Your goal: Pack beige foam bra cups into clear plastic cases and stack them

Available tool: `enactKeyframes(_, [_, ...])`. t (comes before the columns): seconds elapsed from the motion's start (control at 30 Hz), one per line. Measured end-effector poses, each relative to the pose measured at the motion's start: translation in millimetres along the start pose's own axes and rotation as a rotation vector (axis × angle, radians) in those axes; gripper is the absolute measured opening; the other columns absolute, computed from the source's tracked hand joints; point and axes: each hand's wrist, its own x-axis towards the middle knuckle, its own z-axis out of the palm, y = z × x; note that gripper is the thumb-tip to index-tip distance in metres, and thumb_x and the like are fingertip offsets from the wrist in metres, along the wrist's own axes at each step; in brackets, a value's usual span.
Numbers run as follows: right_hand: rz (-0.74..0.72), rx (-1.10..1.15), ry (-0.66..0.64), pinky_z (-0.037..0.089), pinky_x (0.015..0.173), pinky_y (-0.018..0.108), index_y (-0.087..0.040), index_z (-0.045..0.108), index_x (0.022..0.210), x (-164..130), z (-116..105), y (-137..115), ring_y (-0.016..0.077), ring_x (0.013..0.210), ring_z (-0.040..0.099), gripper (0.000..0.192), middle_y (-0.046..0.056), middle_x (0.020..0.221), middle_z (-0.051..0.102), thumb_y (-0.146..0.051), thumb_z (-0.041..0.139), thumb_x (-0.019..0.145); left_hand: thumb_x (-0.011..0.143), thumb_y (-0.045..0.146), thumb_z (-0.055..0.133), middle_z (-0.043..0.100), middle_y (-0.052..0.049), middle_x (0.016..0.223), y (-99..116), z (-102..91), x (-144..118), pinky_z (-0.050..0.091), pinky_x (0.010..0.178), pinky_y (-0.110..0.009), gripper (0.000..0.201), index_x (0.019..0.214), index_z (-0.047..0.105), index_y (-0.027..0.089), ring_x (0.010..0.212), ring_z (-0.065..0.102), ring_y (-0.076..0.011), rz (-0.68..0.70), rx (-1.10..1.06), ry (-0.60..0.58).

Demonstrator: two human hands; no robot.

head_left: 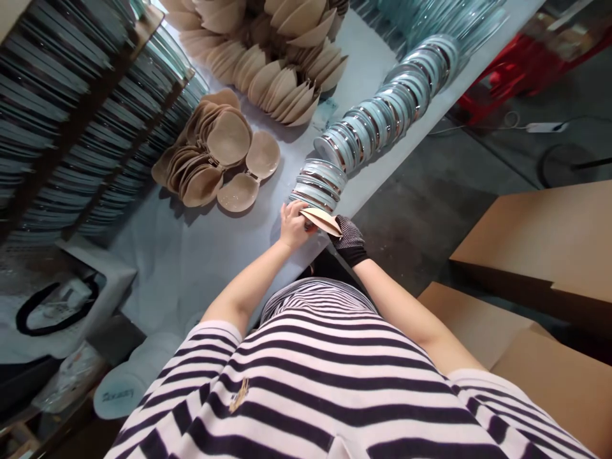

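My bare left hand grips the left end of a beige bra cup, which looks like part of a stick-on bra. The opposite end sits in my right hand, which wears a black dotted glove. The cup is seen nearly edge-on, close to the table's front edge. Just beyond it, touching or nearly so, stand several round clear-and-white discs packed together. To the left, a pair of joined beige cups lies spread beside a nested pile of more cups. The fingertips behind the cup are partly hidden.
A long row of round discs runs along the right edge of the white table. Larger stacks of beige cups stand farther back. Racks of glassy sheets rise at left. Cardboard boxes and a red stool are at right.
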Motion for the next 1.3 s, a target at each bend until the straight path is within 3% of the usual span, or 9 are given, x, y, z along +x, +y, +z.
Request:
enactKeyframes(0.13, [-0.006, 0.019, 0.043, 0.052, 0.089, 0.035, -0.015, 0.062, 0.112, 6.3, 8.7, -0.4, 0.0280, 0.102, 0.067, 0.035, 0.016, 0.114, 0.071, -0.041, 0.058, 0.088, 0.073, 0.039, 0.081, 0.062, -0.011, 0.128, 7.9, 6.1, 1.0, 0.026, 0.119, -0.060, 0.021, 0.078, 0.070, 0.022, 0.132, 0.047, -0.0381, -0.050, 0.005, 0.050])
enactKeyframes(0.33, [0.050, -0.054, 0.076, 0.051, 0.083, 0.035, -0.014, 0.066, 0.104, 9.7, 13.0, -4.9, 0.0280, 0.095, 0.067, 0.031, 0.016, 0.105, 0.074, -0.038, 0.050, 0.093, 0.075, 0.039, 0.079, 0.064, -0.009, 0.129, 1.1, -1.2, 2.4, 0.029, 0.118, -0.058, 0.016, 0.079, 0.073, 0.024, 0.135, 0.046, -0.0363, 0.053, 0.014, -0.051])
enactKeyframes(0.5, [0.014, -0.227, -0.078, 0.050, 0.085, 0.039, -0.015, 0.070, 0.113, 4.3, 4.3, -21.8, 0.0314, 0.095, 0.069, 0.031, 0.018, 0.106, 0.075, -0.032, 0.055, 0.093, 0.073, 0.038, 0.078, 0.060, -0.010, 0.139, -9.7, -18.4, 2.7, 0.025, 0.121, -0.065, 0.016, 0.080, 0.073, 0.024, 0.143, 0.042, -0.0384, 0.162, -0.016, -0.138])
enactKeyframes(0.6, [0.009, -0.277, -0.102, 0.050, 0.083, 0.038, -0.017, 0.070, 0.117, -0.1, -4.3, -21.5, 0.0308, 0.094, 0.071, 0.034, 0.016, 0.107, 0.076, -0.038, 0.057, 0.093, 0.084, 0.041, 0.068, 0.057, -0.008, 0.144, -20.1, -31.1, 4.9, 0.038, 0.119, -0.055, 0.016, 0.090, 0.073, 0.027, 0.141, 0.049, -0.0305, 0.250, -0.131, -0.206])
enactKeyframes(0.67, [0.024, -0.303, -0.088, 0.050, 0.081, 0.037, -0.017, 0.068, 0.119, 0.5, -9.0, -18.7, 0.0307, 0.093, 0.071, 0.038, 0.016, 0.108, 0.076, -0.041, 0.060, 0.091, 0.091, 0.046, 0.061, 0.052, -0.011, 0.150, -27.1, -33.0, 7.6, 0.044, 0.116, -0.049, 0.028, 0.109, 0.070, 0.027, 0.140, 0.051, -0.0272, 0.178, -0.172, -0.140])
enactKeyframes(0.73, [0.037, -0.332, -0.106, 0.050, 0.078, 0.036, -0.018, 0.067, 0.119, 2.9, -12.5, -17.1, 0.0304, 0.090, 0.072, 0.038, 0.015, 0.105, 0.076, -0.041, 0.061, 0.090, 0.092, 0.056, 0.059, 0.046, -0.016, 0.155, -33.7, -28.0, 10.8, 0.041, 0.117, -0.050, 0.050, 0.131, 0.060, 0.025, 0.144, 0.046, -0.0291, 0.063, -0.181, -0.056])
enactKeyframes(0.83, [0.031, -0.364, -0.104, 0.049, 0.078, 0.034, -0.016, 0.065, 0.122, 1.6, -16.9, -16.2, 0.0295, 0.089, 0.071, 0.039, 0.015, 0.104, 0.076, -0.038, 0.062, 0.090, 0.093, 0.066, 0.052, 0.043, -0.019, 0.157, -43.0, -14.8, 13.7, 0.034, 0.122, -0.052, 0.073, 0.150, 0.042, 0.021, 0.150, 0.037, -0.0313, -0.009, -0.214, -0.092])
enactKeyframes(1.03, [-0.109, -0.327, -0.074, 0.047, 0.079, 0.030, -0.012, 0.067, 0.118, -14.3, -16.2, -3.4, 0.0263, 0.096, 0.068, 0.034, 0.016, 0.110, 0.073, -0.028, 0.051, 0.093, 0.097, 0.069, 0.034, 0.038, -0.018, 0.161, -55.7, -7.4, 9.7, 0.034, 0.123, -0.047, 0.075, 0.155, 0.038, 0.022, 0.153, 0.033, -0.0289, -0.003, -0.290, -0.186])
enactKeyframes(1.3, [-0.155, -0.284, -0.064, 0.046, 0.081, 0.028, -0.014, 0.069, 0.119, 23.0, 7.9, 10.5, 0.0241, 0.100, 0.067, 0.036, 0.014, 0.120, 0.073, -0.026, 0.043, 0.098, 0.096, 0.070, 0.038, 0.038, -0.015, 0.160, -59.1, -5.7, 13.2, 0.035, 0.122, -0.046, 0.072, 0.154, 0.041, 0.027, 0.151, 0.035, -0.0284, -0.022, -0.294, -0.200])
